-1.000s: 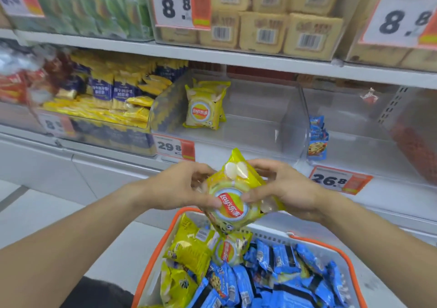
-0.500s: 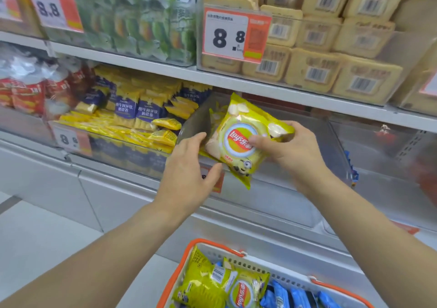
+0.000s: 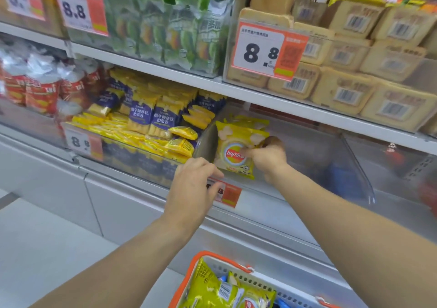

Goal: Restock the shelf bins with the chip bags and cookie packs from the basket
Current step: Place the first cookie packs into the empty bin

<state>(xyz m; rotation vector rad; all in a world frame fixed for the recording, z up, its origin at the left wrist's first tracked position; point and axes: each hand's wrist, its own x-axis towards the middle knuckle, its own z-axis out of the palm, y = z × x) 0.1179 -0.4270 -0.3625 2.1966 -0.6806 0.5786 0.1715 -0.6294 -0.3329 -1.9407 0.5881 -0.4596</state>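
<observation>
Nearest the camera sat the orange-rimmed basket (image 3: 189,281) at the bottom edge, with yellow chip bags (image 3: 212,291) lying in it and a sliver of a blue pack (image 3: 282,304) beside them. Both bare forearms reached up from there toward the middle shelf.

The left hand (image 3: 191,189) was at the front lip of the clear bin (image 3: 354,165), fingers curled over the edge just above the orange price tag (image 3: 227,193) — partly covering its digits. Whether it actually gripped the lip or only rested there could not be told.

The right hand (image 3: 267,156) was inside the bin, fingers pinching a yellow Lay's chip bag (image 3: 233,151) at its right side. That bag stood upright at the bin's left end, against the clear divider, with another yellow bag (image 3: 246,119) just behind it.

Left of the divider — purple-and-yellow snack packs (image 3: 156,120) piled in the neighbouring bin, then red-and-silver bags (image 3: 40,92) further left. Something blue showed blurred through the bin's right wall; not identifiable.

Farthest up, the top shelf held green packs (image 3: 170,28) and tan barcode-labelled packs (image 3: 378,71), with 8.8 price tags (image 3: 267,52) clipped in front.
</observation>
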